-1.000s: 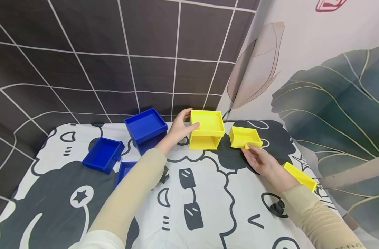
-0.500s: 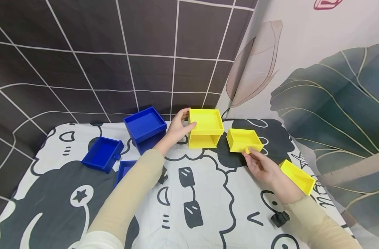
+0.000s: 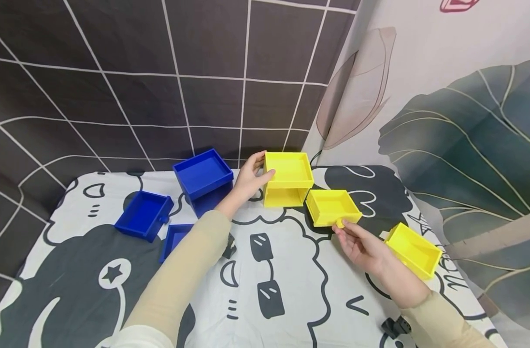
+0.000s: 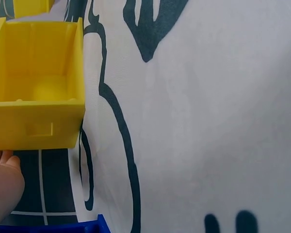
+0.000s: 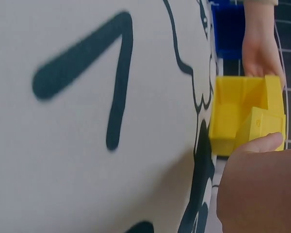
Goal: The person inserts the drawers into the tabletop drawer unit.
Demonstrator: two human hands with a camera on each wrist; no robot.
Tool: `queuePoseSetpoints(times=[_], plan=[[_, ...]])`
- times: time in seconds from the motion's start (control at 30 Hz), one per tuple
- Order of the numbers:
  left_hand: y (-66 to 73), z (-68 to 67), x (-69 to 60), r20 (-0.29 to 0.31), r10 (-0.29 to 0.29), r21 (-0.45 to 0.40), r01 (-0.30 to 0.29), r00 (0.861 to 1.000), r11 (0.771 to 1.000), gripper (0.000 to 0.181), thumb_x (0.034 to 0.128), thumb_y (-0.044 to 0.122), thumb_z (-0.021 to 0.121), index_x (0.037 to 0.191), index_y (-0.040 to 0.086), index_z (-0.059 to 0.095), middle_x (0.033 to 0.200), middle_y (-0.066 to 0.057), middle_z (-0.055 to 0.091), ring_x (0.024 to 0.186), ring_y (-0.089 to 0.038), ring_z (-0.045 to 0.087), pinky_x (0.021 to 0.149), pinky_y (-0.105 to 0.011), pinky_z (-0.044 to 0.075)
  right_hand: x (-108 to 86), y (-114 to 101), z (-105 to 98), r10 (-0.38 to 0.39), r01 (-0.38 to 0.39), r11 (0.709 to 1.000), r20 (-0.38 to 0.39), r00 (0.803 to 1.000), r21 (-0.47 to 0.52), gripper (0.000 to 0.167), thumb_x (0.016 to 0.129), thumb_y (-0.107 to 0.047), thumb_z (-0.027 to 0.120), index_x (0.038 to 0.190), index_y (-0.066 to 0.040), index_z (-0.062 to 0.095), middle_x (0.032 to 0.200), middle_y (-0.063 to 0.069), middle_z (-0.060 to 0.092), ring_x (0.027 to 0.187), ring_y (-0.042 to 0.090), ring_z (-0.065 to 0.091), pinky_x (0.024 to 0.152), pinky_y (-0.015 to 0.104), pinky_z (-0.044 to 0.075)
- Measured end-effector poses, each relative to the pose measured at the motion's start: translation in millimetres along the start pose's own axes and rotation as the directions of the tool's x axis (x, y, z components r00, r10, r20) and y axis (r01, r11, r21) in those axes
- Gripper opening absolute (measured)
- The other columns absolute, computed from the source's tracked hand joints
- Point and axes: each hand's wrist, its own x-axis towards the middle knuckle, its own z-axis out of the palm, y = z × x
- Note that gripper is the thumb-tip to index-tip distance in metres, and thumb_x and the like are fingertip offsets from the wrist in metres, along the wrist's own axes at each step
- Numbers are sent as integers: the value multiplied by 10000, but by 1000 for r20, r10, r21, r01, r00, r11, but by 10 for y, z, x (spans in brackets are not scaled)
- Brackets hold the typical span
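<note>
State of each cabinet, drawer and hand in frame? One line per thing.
Yellow cabinet: upright, front open
Held yellow drawer: out of the cabinet, open top up
Other yellow drawer: out, on the cloth
Blue cabinet: standing, front partly hidden by the left arm
Left blue drawer: out, open top up
Near blue drawer: out, partly hidden by the sleeve
Left hand: gripping the yellow cabinet
Right hand: pinching the held drawer's knob
</note>
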Motion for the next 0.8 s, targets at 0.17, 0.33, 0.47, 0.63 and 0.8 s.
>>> queuePoseSetpoints(times=[0.17,0.33,0.47,0.63,0.8], plan=[[13,2,8,-10,1,-5,-2,1000,1000,669,1004,42,702,1599,3,397,1639,-196,450,1537,-338,441,1333,-396,324,-3,97,40,-11,16,998,93,996,-55,344,1121,-173,534,930,-51,793,921,66,827,850,88,787,833,153,636],[40,-11,0,-10,-7,-1,7,1000,1000,674,1004,53,710,1602,7,401,1641,-193,455,1539,-333,443,1332,-401,327,21,183,135,-3,12,997,119,993,-79,312,1111,-141,555,928,-56,792,925,71,828,866,91,790,835,160,638],[53,-20,-5,14,-11,-9,11,1000,1000,695,1015,74,704,1623,12,374,1668,-187,426,1560,-324,420,1334,-398,320,51,244,214,3,7,995,106,994,-96,271,1102,-131,576,932,-67,777,930,64,826,877,90,789,845,163,639],[47,-26,-20,29,-21,-10,21,999,1000,709,1025,92,698,1641,28,352,1693,-171,398,1578,-310,398,1332,-395,319,90,319,292,19,-9,994,99,995,-107,263,1100,-136,581,939,-79,780,945,52,826,895,80,785,862,160,634],[37,-25,-35,33,-32,-18,33,999,999,706,1039,96,682,1652,45,336,1708,-156,378,1592,-297,378,1326,-397,328,151,391,364,45,-37,994,74,996,-102,284,1107,-156,571,939,-81,787,931,46,825,885,81,785,866,157,632]])
